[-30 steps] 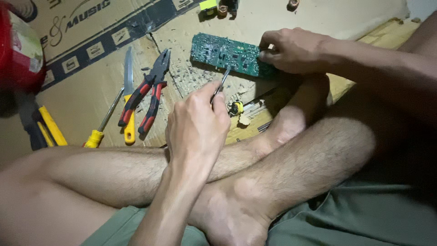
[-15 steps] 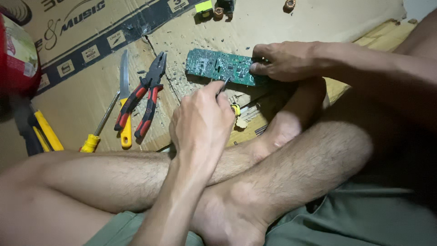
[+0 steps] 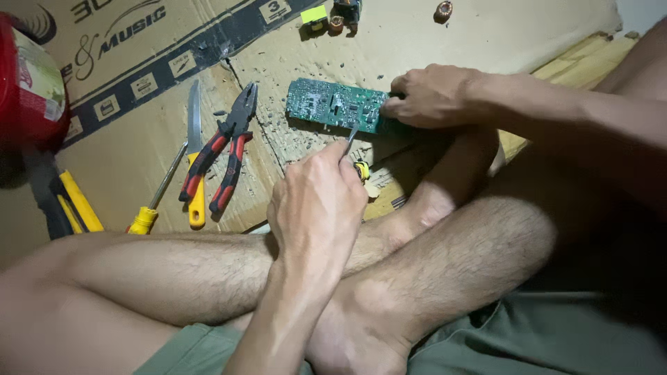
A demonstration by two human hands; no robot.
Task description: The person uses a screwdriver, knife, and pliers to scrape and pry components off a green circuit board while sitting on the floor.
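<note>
Flattened cardboard (image 3: 431,42) is spread on the floor as a work surface, and small crumbs of debris are scattered over it. A green circuit board (image 3: 333,104) is laid flat on the cardboard, just in front of the crossed bare legs of the person. The right end of the board is pressed down by the right hand (image 3: 431,94), whose fingers are curled together over its edge. A thin metal tool (image 3: 352,132) is pinched between the fingertips of the left hand (image 3: 316,205), and its tip is touching the near edge of the board. To the left, a pair of red-handled pliers (image 3: 226,149) is seen beside a knife (image 3: 194,149) with a yellow handle and a screwdriver (image 3: 156,198) with a yellow grip. A red container (image 3: 24,83) is partly seen at the left edge.
</note>
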